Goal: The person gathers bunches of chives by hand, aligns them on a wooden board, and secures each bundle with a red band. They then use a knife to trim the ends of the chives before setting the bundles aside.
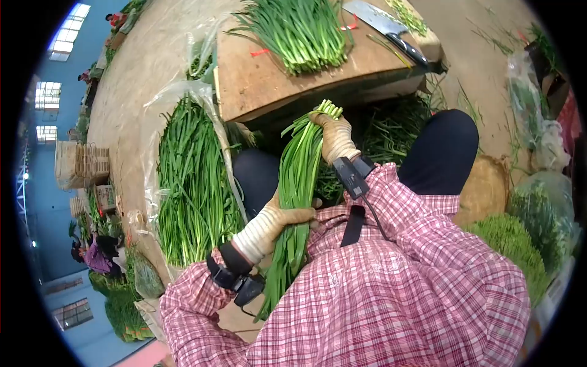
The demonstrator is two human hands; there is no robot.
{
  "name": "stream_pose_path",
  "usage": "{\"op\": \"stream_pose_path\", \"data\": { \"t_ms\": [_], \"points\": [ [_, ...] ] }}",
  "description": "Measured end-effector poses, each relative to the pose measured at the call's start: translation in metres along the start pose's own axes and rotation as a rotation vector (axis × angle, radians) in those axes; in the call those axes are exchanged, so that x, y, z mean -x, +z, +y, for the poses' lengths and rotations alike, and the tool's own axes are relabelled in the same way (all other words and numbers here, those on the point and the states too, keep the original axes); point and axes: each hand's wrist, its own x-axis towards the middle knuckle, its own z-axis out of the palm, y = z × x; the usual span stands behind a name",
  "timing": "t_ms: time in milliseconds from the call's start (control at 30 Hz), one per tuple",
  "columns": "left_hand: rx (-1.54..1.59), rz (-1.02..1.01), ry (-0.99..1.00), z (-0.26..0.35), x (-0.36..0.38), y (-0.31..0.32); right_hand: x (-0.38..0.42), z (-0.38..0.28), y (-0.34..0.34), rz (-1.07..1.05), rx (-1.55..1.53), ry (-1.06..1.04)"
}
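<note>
Both my gloved hands grip one long bunch of garlic chives [298,174] held across my lap. My right hand [333,133] is closed round its pale stem ends, which poke out above the fingers. Lower down, my left hand [287,217] wraps the leafy middle, and the leaf tips hang below it toward my shirt. In front, a tied-looking pile of chives [306,40] lies on a wooden board [251,92] with red strips beside it. A cleaver [379,21] with a black handle rests at the board's right.
Left of my knee, a clear plastic bag [156,110] holds many chives [192,189]. Loose leaves [394,125] lie under the board. A round wooden stump [483,189] and bagged greens [541,214] stand on the right. Crates [82,165] and other people [101,254] are far left.
</note>
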Motion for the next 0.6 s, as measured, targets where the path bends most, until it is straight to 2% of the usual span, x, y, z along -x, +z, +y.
{"op": "stream_pose_path", "data": {
  "t_ms": [33,100,133,200,267,300,333,400,433,467,533,600],
  "points": [
    [0.105,0.104,-0.061,0.004,0.0,0.013,-0.002,-0.001,-0.013,0.02,-0.005,0.0],
    [0.08,0.055,-0.083,0.001,-0.011,-0.015,-0.02,0.007,-0.027,0.09,0.119,-0.049],
    [0.051,0.063,-0.066,0.002,-0.01,-0.018,-0.032,0.007,-0.041,0.04,0.174,-0.223],
    [-0.003,0.079,-0.039,0.006,-0.007,-0.019,-0.051,-0.005,-0.077,-0.081,0.632,-0.524],
    [-0.097,0.107,-0.001,0.007,-0.005,-0.025,-0.088,-0.025,-0.121,-0.024,1.05,-0.569],
    [-0.158,0.121,0.001,0.013,-0.001,-0.03,-0.087,-0.042,-0.121,0.142,1.041,-0.579],
    [-0.163,0.125,-0.001,0.014,0.002,-0.033,-0.081,-0.065,-0.119,0.199,1.267,-0.569],
    [-0.225,0.135,0.013,0.017,0.005,-0.039,-0.024,-0.091,-0.075,-0.25,0.976,-0.603],
    [-0.239,0.132,0.021,0.019,0.005,-0.038,-0.006,-0.096,-0.056,-0.392,1.187,-0.746],
    [-0.243,0.126,0.021,0.02,0.004,-0.037,0.002,-0.089,-0.046,-0.438,1.36,-0.809],
    [-0.311,0.121,0.037,0.022,0.004,-0.038,-0.008,-0.074,-0.043,-0.705,1.415,-1.031],
    [-0.323,0.122,0.021,0.025,0.008,-0.039,-0.019,-0.058,-0.048,-0.521,0.822,-0.512]
  ]
}}
